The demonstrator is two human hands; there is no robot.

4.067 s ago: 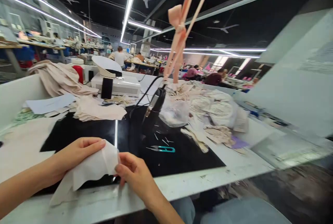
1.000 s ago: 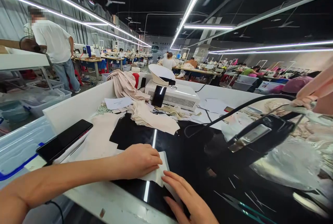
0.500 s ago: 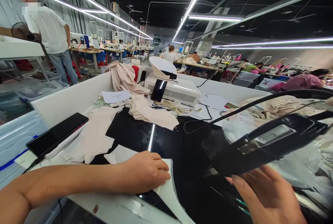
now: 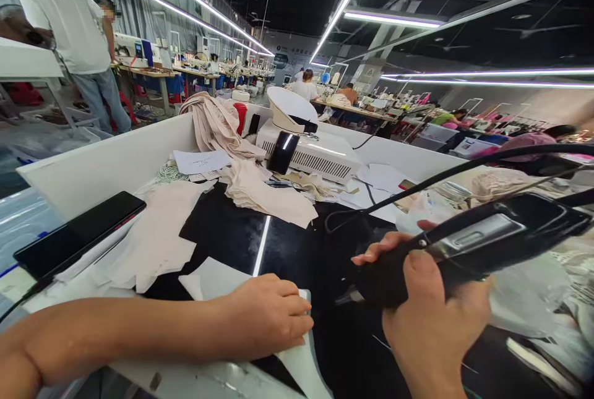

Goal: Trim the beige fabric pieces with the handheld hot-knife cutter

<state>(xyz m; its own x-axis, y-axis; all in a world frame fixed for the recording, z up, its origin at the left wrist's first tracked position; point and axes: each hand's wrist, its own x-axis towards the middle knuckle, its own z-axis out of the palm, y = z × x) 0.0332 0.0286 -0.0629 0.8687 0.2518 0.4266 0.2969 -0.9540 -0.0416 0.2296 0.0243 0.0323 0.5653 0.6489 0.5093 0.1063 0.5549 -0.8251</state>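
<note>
Black cable (image 4: 440, 176) arching past right hand (image 4: 431, 325), pale fabric pile (image 4: 266, 195), tilted phone (image 4: 283, 153)

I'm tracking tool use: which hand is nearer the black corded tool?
Right. The right hand grips the black corded tool; the left hand is apart from it, off to its left, resting on the white piece.

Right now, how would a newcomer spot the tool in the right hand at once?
Start at the glossy black work surface. Over its right part, the right hand grips the bulky black tool. Unlike the flat black slab at far left, it has a silvery side panel and metal tip.
</note>
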